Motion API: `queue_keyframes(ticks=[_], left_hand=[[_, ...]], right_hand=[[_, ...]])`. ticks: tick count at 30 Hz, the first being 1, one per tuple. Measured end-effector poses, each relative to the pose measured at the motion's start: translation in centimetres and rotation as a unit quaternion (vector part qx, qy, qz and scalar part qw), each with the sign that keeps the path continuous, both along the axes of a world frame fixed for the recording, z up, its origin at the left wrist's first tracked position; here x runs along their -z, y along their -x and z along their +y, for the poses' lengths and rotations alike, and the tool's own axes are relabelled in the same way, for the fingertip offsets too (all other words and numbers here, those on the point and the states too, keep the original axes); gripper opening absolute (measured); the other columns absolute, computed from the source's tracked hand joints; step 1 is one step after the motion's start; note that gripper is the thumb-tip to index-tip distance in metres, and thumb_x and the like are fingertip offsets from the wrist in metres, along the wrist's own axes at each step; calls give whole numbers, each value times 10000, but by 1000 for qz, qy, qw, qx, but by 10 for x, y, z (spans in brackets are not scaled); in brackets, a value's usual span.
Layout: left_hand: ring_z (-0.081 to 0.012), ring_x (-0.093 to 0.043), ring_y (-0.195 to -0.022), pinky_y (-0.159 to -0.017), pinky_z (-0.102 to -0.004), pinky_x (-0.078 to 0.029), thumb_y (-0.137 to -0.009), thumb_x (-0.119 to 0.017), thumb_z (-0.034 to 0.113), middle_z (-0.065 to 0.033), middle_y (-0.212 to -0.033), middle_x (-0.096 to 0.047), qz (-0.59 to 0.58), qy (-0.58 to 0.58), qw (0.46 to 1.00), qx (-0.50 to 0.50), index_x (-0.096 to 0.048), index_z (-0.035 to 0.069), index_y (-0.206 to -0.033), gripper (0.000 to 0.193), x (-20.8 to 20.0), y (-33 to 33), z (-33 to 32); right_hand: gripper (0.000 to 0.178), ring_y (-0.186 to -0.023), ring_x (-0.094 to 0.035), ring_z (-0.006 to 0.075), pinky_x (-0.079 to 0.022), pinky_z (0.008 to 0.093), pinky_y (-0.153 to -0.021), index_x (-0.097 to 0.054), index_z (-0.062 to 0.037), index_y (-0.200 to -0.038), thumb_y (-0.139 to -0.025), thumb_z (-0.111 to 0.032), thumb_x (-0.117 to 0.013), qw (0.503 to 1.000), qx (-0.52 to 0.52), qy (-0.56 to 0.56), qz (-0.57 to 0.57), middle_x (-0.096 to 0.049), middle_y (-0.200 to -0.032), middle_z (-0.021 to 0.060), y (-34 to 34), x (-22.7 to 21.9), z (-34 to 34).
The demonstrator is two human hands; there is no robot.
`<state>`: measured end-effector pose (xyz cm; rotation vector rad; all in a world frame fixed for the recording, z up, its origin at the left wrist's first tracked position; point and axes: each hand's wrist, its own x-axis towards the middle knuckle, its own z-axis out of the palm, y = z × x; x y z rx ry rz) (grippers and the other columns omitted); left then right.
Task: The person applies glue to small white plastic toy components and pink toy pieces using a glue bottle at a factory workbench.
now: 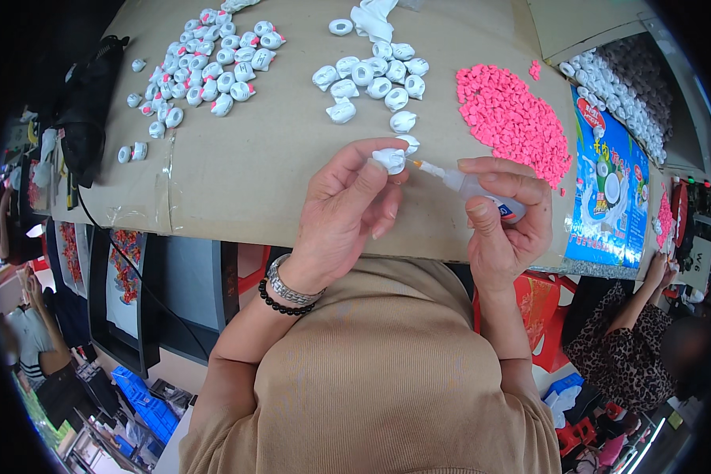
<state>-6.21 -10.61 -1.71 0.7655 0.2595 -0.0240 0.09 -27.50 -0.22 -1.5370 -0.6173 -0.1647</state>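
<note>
Between the thumb and fingers of my left hand is a small white fabric-covered piece. My right hand grips a translucent glue bottle, tilted so its thin orange tip meets or nearly meets the white piece; I cannot tell if they touch. Just beyond my left fingers lie several loose white pieces, some with grey round spots. Farther left is a larger cluster of white pieces, many with pink bits on them. A heap of small pink pieces spreads beyond my right hand.
The brown-covered table has tape along its near edge. A white cloth lies at the far side. To the right are a blue printed sheet and an open box of white pieces. A co-worker in patterned clothing sits at the right.
</note>
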Motion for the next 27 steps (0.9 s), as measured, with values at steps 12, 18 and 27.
queue_keyframes(ticks=[12,18,27], left_hand=[[-67,-497,-662,-481,-187,-367,-975,-523,227,-51,-973,-594,-3,0,1000,-9,-518,28,-1238,329,1,-2,-2],[-67,-499,-666,-467,-179,-361,-973,-524,234,-50,-971,-593,-9,-6,1000,-6,-507,20,-1240,343,2,-1,-2],[-70,-479,-637,-471,-200,-364,-969,-534,216,-56,-967,-596,-9,-4,1000,11,-519,14,-1221,324,4,-2,0]], right_hand=[[227,-826,-624,198,-494,275,-708,-543,-10,-981,-815,-40,-695,1000,-2,-7,-7,-645,-1012,163,-1,3,-4],[367,-649,-586,138,-456,216,-491,-476,-11,-1068,-778,5,-701,978,18,-154,139,-580,-996,132,-22,-10,-6],[312,-700,-607,148,-493,285,-588,-579,-17,-1031,-748,5,-708,968,80,46,233,-568,-775,44,-64,-10,-25]])
